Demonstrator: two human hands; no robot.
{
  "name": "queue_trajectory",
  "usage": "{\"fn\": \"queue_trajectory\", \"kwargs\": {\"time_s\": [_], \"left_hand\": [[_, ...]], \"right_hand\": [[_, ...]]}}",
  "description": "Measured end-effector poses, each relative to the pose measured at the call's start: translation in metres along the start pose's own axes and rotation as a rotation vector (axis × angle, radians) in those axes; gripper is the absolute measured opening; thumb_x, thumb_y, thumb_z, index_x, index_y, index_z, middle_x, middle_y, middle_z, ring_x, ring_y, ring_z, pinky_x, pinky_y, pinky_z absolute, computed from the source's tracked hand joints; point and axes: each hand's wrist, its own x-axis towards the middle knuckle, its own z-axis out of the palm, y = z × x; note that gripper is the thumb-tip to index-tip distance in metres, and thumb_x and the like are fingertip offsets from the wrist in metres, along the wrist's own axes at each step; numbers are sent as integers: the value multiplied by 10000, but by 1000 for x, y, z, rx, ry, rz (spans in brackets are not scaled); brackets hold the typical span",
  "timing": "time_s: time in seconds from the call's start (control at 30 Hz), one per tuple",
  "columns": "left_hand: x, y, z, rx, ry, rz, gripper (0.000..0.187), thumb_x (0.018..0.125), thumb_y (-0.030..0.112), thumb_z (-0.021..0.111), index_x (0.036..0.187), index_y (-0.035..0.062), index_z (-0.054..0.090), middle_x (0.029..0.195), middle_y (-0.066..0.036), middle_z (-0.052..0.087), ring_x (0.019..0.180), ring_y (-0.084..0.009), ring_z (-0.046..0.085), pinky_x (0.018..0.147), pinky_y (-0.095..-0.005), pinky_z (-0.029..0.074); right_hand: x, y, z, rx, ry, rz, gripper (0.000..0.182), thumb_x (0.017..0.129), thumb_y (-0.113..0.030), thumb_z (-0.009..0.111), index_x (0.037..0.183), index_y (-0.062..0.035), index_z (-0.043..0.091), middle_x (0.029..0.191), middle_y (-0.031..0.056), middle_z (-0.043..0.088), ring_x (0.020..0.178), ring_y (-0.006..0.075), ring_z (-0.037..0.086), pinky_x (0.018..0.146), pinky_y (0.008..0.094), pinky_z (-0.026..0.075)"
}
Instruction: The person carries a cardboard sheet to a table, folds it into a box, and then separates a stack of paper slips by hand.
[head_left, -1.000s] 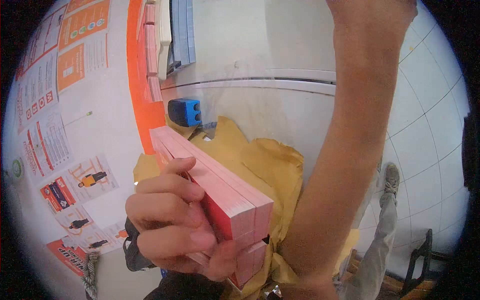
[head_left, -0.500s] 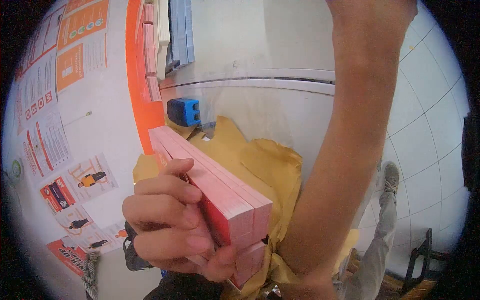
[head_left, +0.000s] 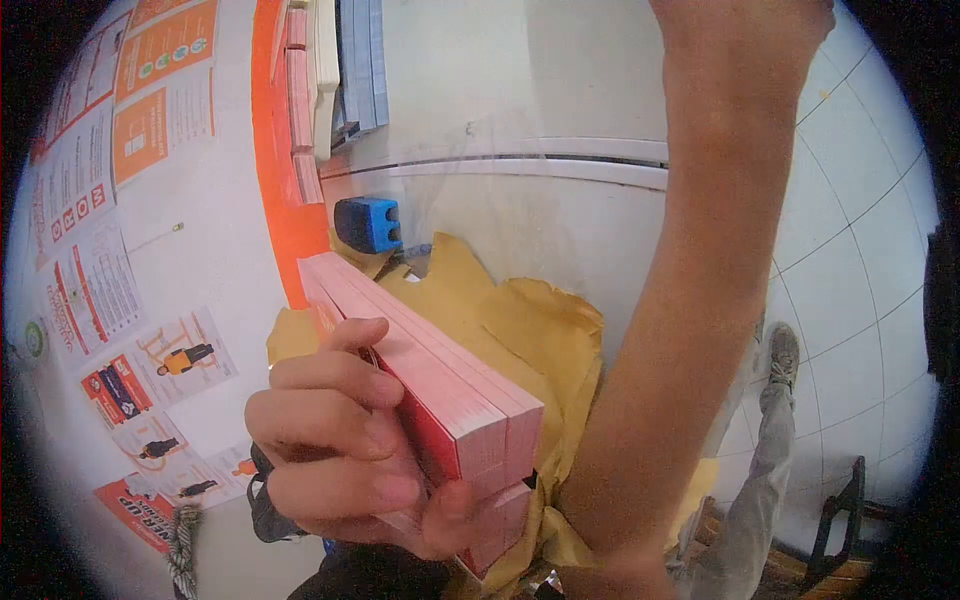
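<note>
My left hand (head_left: 340, 440) is closed around the side of a thick stack of pink-edged booklets (head_left: 440, 370) with a red cover. Its fingers curl against the red face, and the lowest digit is blurred near the stack's lower end. The stack slants from the upper left towards me, above crumpled brown paper (head_left: 530, 320). My bare right forearm (head_left: 700, 270) spans the right side, close beside the paper. I cannot make out the right hand or anything in it.
A blue and black block-shaped object (head_left: 368, 224) lies beyond the brown paper. Pink stacks (head_left: 300, 90) and blue-grey stacks (head_left: 365, 70) line an orange strip (head_left: 272, 150). Posters (head_left: 190, 350) cover the left wall. A grey trouser leg and shoe (head_left: 785, 355) show over the tiled floor.
The lowest digit of my left hand has shifted slightly and is more blurred. The stack and right forearm stay almost where they were.
</note>
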Motion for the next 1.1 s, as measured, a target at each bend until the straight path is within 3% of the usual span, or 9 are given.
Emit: {"fn": "queue_trajectory", "kwargs": {"time_s": [0.1,0.2,0.5,0.77,0.93,1.1], "left_hand": [[1,-1,-3,2,-26,4,383,766,248,777,1007,174,489,980,-62,400,954,-254,489,1020,-565,467],[3,3,19,30,267,-49,353,683,270,856,869,214,561,882,-36,495,810,-224,563,886,-503,544],[2,4,19,7,288,-62,321,688,256,851,868,227,586,883,-30,502,802,-220,563,889,-499,544],[1,3,12,-12,207,-57,315,680,242,844,868,233,591,898,-36,510,799,-224,563,903,-504,536],[1,5,-5,12,-50,-35,361,778,261,781,999,171,510,979,-54,411,956,-240,502,1015,-536,475],[2,2,-1,12,-28,-13,347,797,219,742,1056,151,520,990,-82,414,953,-260,498,997,-530,479]], "right_hand": [[0,0,1,-11,2,18,249,892,-94,588,1038,78,692,917,229,718,777,244,720,736,340,603],[0,-1,2,-25,15,42,249,894,-95,588,1041,78,691,917,228,718,771,241,720,729,335,605],[-3,1,0,-1,9,-41,258,867,-99,585,1016,74,707,941,233,720,866,279,717,835,388,579],[0,0,-1,-9,-14,-41,260,852,-98,586,997,76,714,920,239,720,843,287,716,795,373,571],[1,4,1,-15,2,-65,238,841,-94,593,953,76,716,871,239,715,788,303,714,754,377,574],[-1,9,2,-36,18,-91,218,830,-90,601,909,77,718,821,240,710,732,319,713,713,381,578]]}}
